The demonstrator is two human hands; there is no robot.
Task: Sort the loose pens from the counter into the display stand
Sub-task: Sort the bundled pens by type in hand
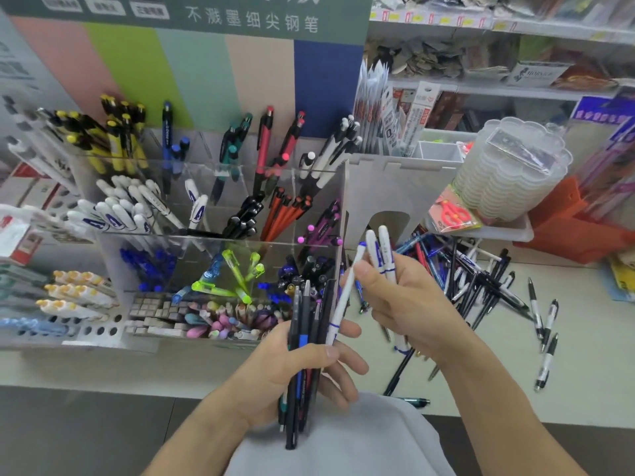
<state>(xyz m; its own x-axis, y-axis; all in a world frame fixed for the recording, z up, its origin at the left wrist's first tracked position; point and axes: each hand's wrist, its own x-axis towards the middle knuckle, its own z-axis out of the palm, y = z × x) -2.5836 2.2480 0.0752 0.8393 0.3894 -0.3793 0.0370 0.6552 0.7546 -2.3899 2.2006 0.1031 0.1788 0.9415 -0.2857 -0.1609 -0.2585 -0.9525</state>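
My left hand [295, 365] grips a bundle of dark pens [304, 324], upright, in front of the clear display stand [220, 235]. My right hand [402, 300] holds several white pens with blue marks [379, 250]; one of them slants down towards the left hand's bundle. The stand's tiered compartments hold yellow, teal, red, white, black, orange, purple, blue and lime pens. A pile of loose pens [481, 283] lies on the white counter [580, 355] to the right of my hands.
A stack of clear plastic trays [512, 173] and packaged red scissors [453, 214] stand behind the loose pile. A white divider panel [388, 190] adjoins the stand's right side. Correction tapes [75, 293] lie at the left. Shelves of goods fill the back right.
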